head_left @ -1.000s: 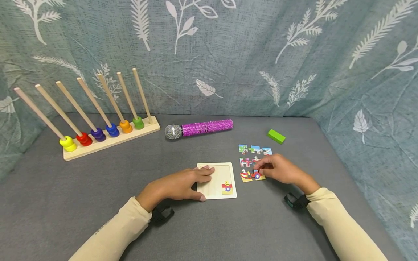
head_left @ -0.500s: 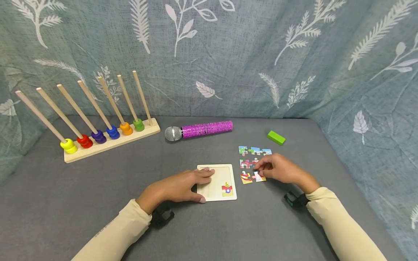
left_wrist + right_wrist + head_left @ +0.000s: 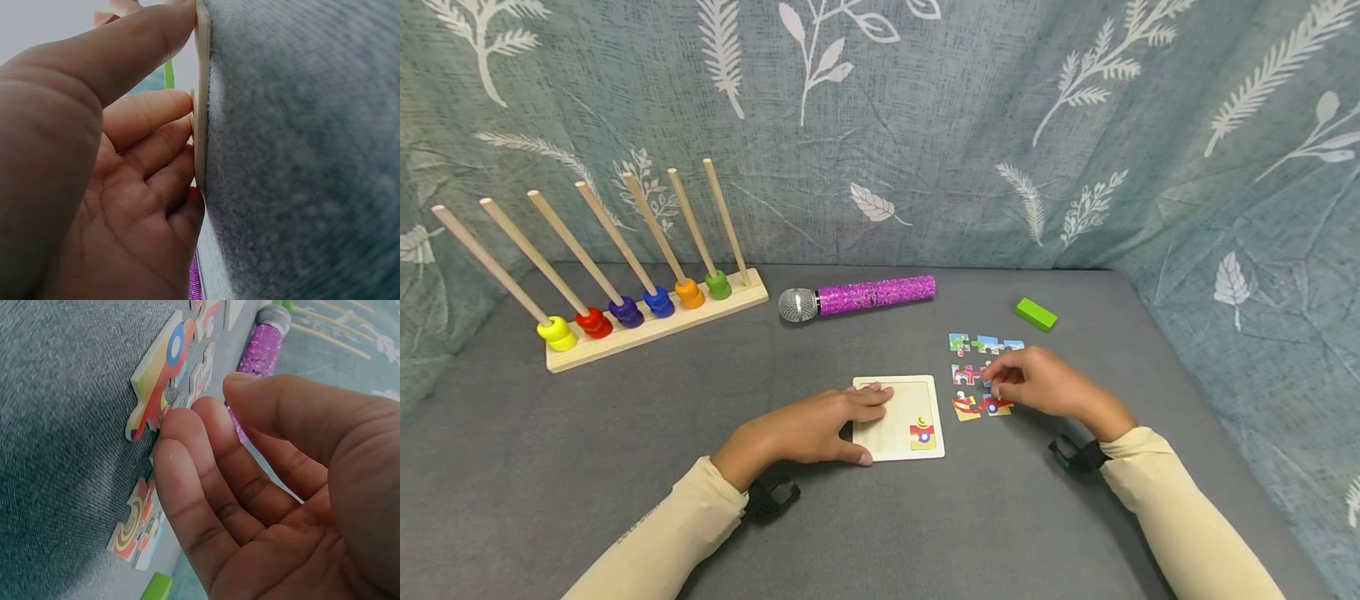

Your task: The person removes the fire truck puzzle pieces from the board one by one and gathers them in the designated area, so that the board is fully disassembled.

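Note:
My left hand (image 3: pixel 820 423) rests on a square wooden puzzle tray (image 3: pixel 891 444), fingers stretched over its left part and the thumb at its near edge. One puzzle piece (image 3: pixel 922 434) with a wheel picture sits in the tray's lower right corner. My right hand (image 3: pixel 1048 383) hovers over the loose pieces to the right of the tray, fingers loosely bent. In the right wrist view the thumb stands apart from the fingertips (image 3: pixel 178 465), with nothing between them. A red and yellow puzzle piece (image 3: pixel 156 378) with a blue wheel lies just beyond those fingertips.
Several loose puzzle pieces (image 3: pixel 958 343) lie in rows, partly hidden by my right hand. Behind them is a green block (image 3: pixel 1036 314). A glittery purple microphone (image 3: pixel 876 294) lies farther back, beside a wooden peg stand (image 3: pixel 647 335) with coloured beads at the left.
My right fingers have come off the wheel piece, which looked pale half a second ago and shows its colours now. The piece has shifted slightly. My left hand stays on the tray.

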Action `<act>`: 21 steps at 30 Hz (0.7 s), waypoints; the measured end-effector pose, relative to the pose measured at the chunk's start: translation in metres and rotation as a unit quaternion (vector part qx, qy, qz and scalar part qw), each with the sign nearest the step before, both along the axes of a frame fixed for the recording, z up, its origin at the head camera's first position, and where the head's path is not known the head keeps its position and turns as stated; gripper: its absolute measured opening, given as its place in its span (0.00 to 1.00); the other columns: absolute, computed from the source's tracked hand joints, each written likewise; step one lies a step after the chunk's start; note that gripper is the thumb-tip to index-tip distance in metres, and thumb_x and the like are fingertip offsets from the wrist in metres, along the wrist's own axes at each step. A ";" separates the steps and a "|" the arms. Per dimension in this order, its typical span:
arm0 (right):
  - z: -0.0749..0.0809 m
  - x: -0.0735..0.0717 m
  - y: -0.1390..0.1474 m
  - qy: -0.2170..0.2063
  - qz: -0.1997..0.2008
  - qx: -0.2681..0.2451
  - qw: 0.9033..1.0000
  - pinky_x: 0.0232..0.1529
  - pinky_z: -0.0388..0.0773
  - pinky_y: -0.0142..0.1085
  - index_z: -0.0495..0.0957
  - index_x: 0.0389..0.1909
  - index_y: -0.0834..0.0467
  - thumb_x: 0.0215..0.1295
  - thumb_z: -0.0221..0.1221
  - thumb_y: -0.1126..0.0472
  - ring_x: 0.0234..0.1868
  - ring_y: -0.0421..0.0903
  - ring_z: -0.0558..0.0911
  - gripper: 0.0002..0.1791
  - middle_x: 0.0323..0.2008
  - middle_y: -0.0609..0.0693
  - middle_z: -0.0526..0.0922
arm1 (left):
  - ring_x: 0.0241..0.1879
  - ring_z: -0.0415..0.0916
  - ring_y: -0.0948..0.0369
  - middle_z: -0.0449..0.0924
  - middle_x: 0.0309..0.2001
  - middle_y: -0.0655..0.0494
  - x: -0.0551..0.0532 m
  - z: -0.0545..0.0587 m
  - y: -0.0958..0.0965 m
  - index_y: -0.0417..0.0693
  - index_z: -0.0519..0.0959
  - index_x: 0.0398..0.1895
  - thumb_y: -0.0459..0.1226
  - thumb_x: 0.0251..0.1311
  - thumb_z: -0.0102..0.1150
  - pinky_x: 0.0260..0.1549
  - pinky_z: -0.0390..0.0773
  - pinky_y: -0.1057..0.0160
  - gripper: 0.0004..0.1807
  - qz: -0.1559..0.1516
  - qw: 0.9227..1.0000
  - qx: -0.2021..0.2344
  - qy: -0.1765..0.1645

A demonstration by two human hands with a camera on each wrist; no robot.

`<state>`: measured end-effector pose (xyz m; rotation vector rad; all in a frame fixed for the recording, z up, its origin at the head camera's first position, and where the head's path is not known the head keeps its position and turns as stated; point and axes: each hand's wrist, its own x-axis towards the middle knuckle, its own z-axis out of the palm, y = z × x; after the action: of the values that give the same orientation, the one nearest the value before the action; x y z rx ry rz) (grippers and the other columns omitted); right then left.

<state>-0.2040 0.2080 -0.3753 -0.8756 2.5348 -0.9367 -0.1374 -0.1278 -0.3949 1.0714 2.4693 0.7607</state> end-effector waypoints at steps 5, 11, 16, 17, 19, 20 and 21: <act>-0.001 0.000 -0.003 0.004 0.000 -0.015 1.000 0.29 0.76 0.32 0.83 0.40 0.65 0.61 0.60 0.73 0.28 0.38 0.78 0.08 0.30 0.48 0.84 | 0.73 0.50 0.50 0.55 0.74 0.47 -0.001 -0.001 0.000 0.33 0.67 0.67 0.39 0.59 0.67 0.67 0.56 0.48 0.35 0.001 1.000 0.002 -0.004; 0.000 0.000 -0.013 0.013 -0.001 -0.017 1.000 0.30 0.74 0.31 0.85 0.40 0.61 0.63 0.62 0.68 0.28 0.38 0.76 0.07 0.31 0.45 0.83 | 0.73 0.50 0.50 0.55 0.74 0.47 0.000 0.000 0.000 0.33 0.68 0.67 0.39 0.59 0.67 0.67 0.55 0.47 0.35 0.003 1.000 0.003 -0.008; 0.000 0.004 -0.025 -0.007 0.019 -0.035 0.999 0.29 0.74 0.30 0.85 0.41 0.63 0.63 0.60 0.70 0.27 0.38 0.77 0.08 0.31 0.48 0.85 | 0.73 0.51 0.50 0.56 0.73 0.46 0.000 0.000 0.001 0.33 0.68 0.66 0.40 0.58 0.67 0.67 0.56 0.48 0.35 0.003 1.000 0.004 -0.001; 0.000 0.004 -0.027 -0.014 0.025 -0.039 0.999 0.29 0.75 0.30 0.85 0.41 0.63 0.63 0.60 0.70 0.27 0.38 0.77 0.09 0.31 0.49 0.85 | 0.73 0.51 0.50 0.56 0.73 0.46 -0.001 0.000 0.001 0.33 0.68 0.66 0.40 0.58 0.67 0.67 0.56 0.48 0.35 0.003 1.000 0.004 0.000; -0.001 0.006 -0.031 -0.022 0.037 -0.044 0.998 0.29 0.75 0.30 0.85 0.40 0.64 0.62 0.59 0.71 0.28 0.38 0.77 0.08 0.30 0.49 0.85 | 0.73 0.51 0.50 0.56 0.73 0.46 -0.001 0.000 0.001 0.33 0.68 0.66 0.40 0.58 0.67 0.67 0.56 0.48 0.35 0.003 1.000 0.004 -0.001; -0.002 0.006 -0.033 -0.025 0.041 -0.045 0.998 0.30 0.75 0.30 0.85 0.40 0.64 0.62 0.59 0.71 0.28 0.38 0.78 0.08 0.29 0.49 0.84 | 0.73 0.51 0.50 0.56 0.73 0.46 -0.001 0.000 0.001 0.33 0.68 0.66 0.40 0.58 0.67 0.67 0.56 0.48 0.35 0.003 1.000 0.003 -0.002; -0.002 0.007 -0.035 -0.025 0.045 -0.045 0.998 0.30 0.75 0.30 0.85 0.40 0.64 0.62 0.59 0.72 0.28 0.38 0.77 0.08 0.28 0.48 0.83 | 0.73 0.50 0.50 0.55 0.73 0.46 -0.001 0.000 0.001 0.33 0.68 0.66 0.40 0.58 0.67 0.67 0.56 0.48 0.35 0.003 1.000 0.003 -0.003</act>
<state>-0.1970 0.1731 -0.3774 -0.9713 2.4066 -1.0378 -0.1381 -0.1271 -0.3951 1.0613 2.4686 0.7715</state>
